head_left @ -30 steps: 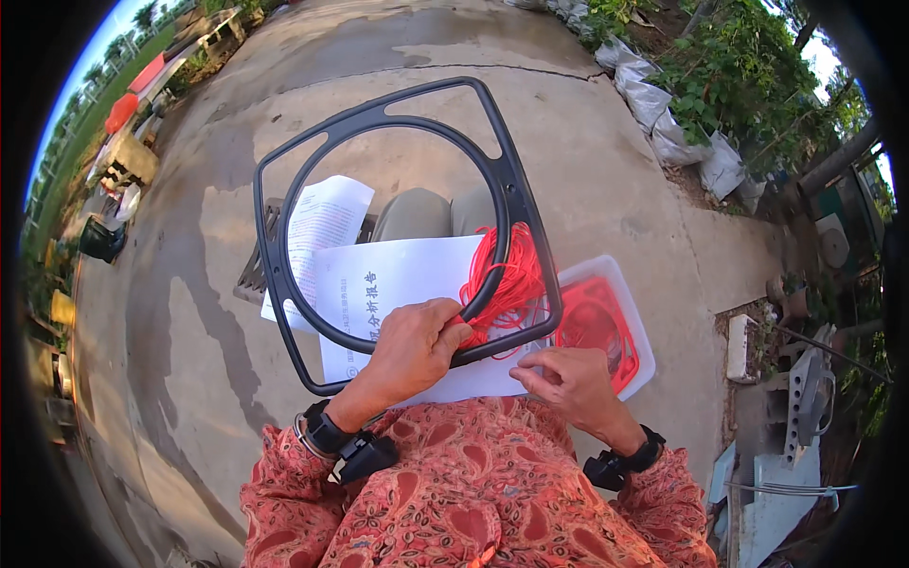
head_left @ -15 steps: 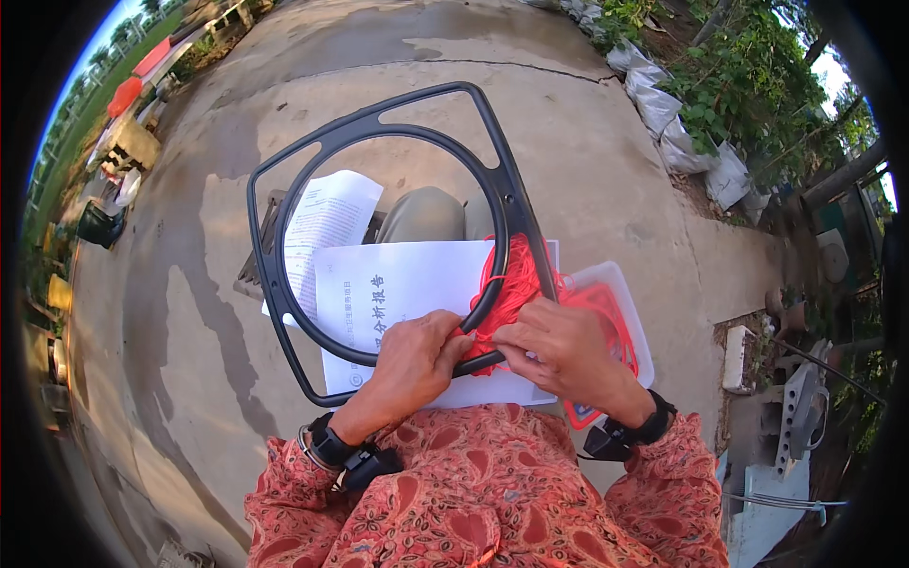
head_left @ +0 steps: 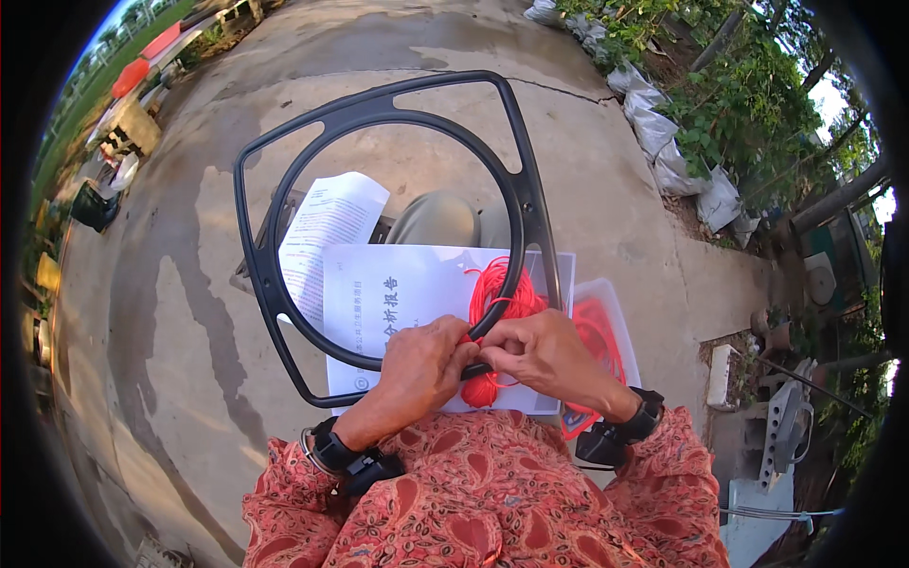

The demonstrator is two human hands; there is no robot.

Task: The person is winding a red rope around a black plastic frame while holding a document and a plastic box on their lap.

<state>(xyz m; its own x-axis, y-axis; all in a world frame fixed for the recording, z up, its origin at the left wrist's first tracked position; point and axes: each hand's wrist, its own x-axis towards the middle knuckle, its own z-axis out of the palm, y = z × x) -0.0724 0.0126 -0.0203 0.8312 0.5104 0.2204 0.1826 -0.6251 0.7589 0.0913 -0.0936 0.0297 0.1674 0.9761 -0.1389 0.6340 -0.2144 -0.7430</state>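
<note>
A black frame (head_left: 532, 213), with a round ring inside a four-cornered outline, is held up over my lap. My left hand (head_left: 424, 362) is closed around the ring's near side, its thumb and fingertips pressed against the bar. Close beside it, my right hand (head_left: 544, 355) is closed in a pinch on red cord at the ring; the exact strand is hidden by the fingers. A loose hank of red cord (head_left: 492, 284) lies behind the ring, and more of it bulges out below my fingertips. Under the frame is a white booklet (head_left: 355, 293) with printed text.
A printed sheet (head_left: 336, 213) lies beyond the booklet's left side. At my right is a clear plastic tub (head_left: 620, 327) with red contents. White sacks (head_left: 653, 123) line the concrete ground (head_left: 606, 180) at far right. Grey blocks (head_left: 786, 417) stand at right.
My right hand has moved left, up against my left hand. The frame has shifted and turned slightly, its far right corner swinging right. More red cord now shows below the fingers.
</note>
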